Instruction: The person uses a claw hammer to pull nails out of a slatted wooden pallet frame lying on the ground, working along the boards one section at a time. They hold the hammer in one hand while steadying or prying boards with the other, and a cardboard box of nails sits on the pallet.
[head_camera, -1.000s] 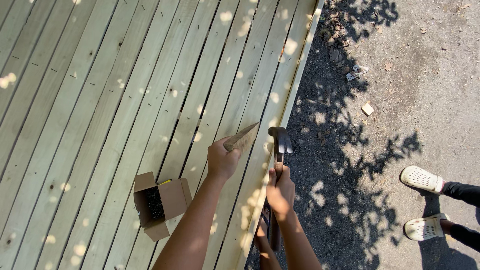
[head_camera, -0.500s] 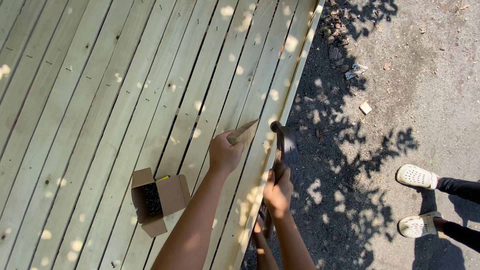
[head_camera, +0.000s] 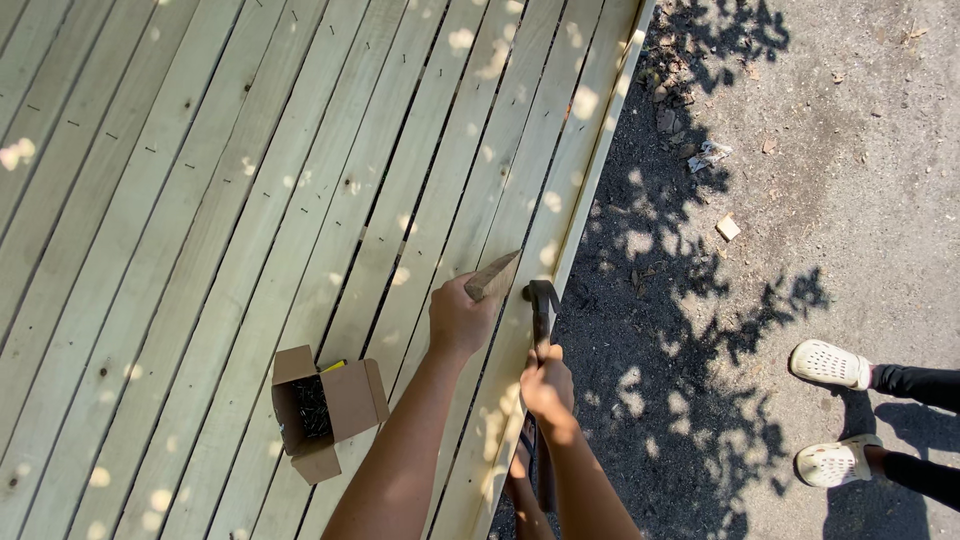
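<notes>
- My left hand (head_camera: 458, 318) is closed around a short wedge of wood (head_camera: 494, 276), its pointed end sticking up and to the right, over the outer boards of the pale wooden deck (head_camera: 250, 200).
- My right hand (head_camera: 546, 384) is wrapped tight round the handle of a hammer (head_camera: 541, 305), whose dark head sits just beside the wedge, at the deck's outer edge.
- To do this well, I judge the wedge should be held steady against the edge board with my fingers clear of the hammer's head.
- Short, square taps look safer than big swings; the head and my left fingers are very close.
- An open cardboard box (head_camera: 325, 410) of dark fasteners sits on the deck, near my left forearm.
- Another person's white clogs (head_camera: 832, 412) stand on the shaded ground (head_camera: 850, 150), well apart from the hammer.
</notes>
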